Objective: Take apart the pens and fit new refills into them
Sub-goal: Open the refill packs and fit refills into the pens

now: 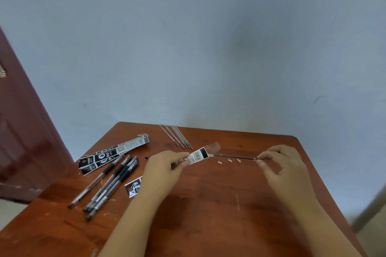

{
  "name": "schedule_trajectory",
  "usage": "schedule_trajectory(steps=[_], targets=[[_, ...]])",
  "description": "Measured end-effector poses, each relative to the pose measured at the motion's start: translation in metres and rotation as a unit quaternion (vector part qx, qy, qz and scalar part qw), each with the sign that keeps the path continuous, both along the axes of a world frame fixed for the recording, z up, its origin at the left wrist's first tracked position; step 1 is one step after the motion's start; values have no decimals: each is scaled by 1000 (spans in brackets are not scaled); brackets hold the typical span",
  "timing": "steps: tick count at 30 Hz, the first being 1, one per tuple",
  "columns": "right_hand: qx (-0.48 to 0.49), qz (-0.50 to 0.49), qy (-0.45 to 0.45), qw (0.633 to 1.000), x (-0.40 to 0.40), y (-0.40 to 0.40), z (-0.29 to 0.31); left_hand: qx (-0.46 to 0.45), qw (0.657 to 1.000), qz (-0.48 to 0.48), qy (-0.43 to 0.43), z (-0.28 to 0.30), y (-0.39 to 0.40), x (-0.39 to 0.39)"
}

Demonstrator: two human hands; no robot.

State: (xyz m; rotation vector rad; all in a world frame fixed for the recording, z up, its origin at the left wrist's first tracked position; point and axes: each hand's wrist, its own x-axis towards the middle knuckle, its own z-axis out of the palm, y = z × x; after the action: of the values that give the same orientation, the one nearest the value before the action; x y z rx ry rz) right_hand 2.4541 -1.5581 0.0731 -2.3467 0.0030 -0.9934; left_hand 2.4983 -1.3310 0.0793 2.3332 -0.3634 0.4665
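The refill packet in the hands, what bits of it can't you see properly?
- Refill packet: its lower end is hidden inside the left hand, head view.
- Its printed label: too small to read.
- Its clear top flap: blurred.
- Refill tip: covered by the right hand fingertips.

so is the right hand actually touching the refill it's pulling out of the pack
Touching. The head view shows the right hand pinching the tip of the refill between thumb and fingertips, with no gap visible.

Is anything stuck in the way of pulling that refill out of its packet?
Nothing visible. The right hand pinches the refill, already mostly out of the packet that the left hand holds.
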Motion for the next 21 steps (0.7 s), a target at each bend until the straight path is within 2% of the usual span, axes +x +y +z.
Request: schedule_trajectory(steps=[6, 14, 17, 21], targets=[[65, 26, 30, 997, -1, 9, 2, 18, 996, 87, 24, 4, 27, -13], [55, 132, 24, 989, -10, 50, -20, 94, 966, 232, 67, -3, 90, -31], [67, 131, 25, 989, -13, 53, -17, 98, 962, 246, 69, -4, 102, -28], [112, 120, 64, 984, -13, 61, -15, 142, 966, 208, 57, -6, 111, -8]])
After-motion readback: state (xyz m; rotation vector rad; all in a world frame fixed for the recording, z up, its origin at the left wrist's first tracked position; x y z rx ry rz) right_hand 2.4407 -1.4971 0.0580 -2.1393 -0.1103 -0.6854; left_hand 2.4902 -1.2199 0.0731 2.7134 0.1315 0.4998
